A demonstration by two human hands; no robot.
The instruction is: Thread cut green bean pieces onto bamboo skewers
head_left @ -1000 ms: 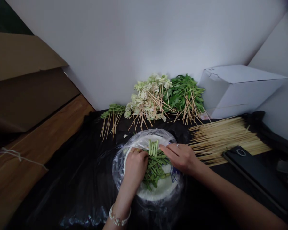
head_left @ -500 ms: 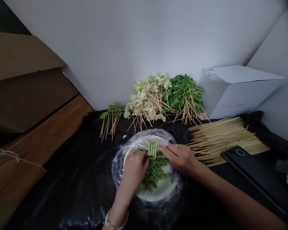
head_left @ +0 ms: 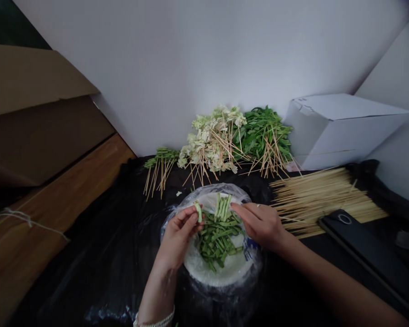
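Between the thumb and fingers of my left hand [head_left: 180, 234] is one short green bean piece [head_left: 199, 212]. My right hand [head_left: 263, 225] is closed at the end of a row of green bean pieces [head_left: 222, 207], which sit side by side; the stick through them is mostly hidden by my fingers. Both hands are over a white plate [head_left: 204, 276] lined with clear plastic. On that plate lies a loose pile of cut green beans [head_left: 218, 243], below the row.
Skewered green beans [head_left: 165, 154], pale cabbage-like leaves [head_left: 204, 141] and leafy greens [head_left: 264, 131] line the wall. Bare wooden skewers [head_left: 323, 195] and a dark phone [head_left: 357, 254] lie right. A white box [head_left: 347, 131] stands behind; a cardboard box [head_left: 37, 136] is left.
My left hand has moved left, away from the row, and now shows a single bean piece raised in its fingers. The right hand with the row has shifted slightly right.
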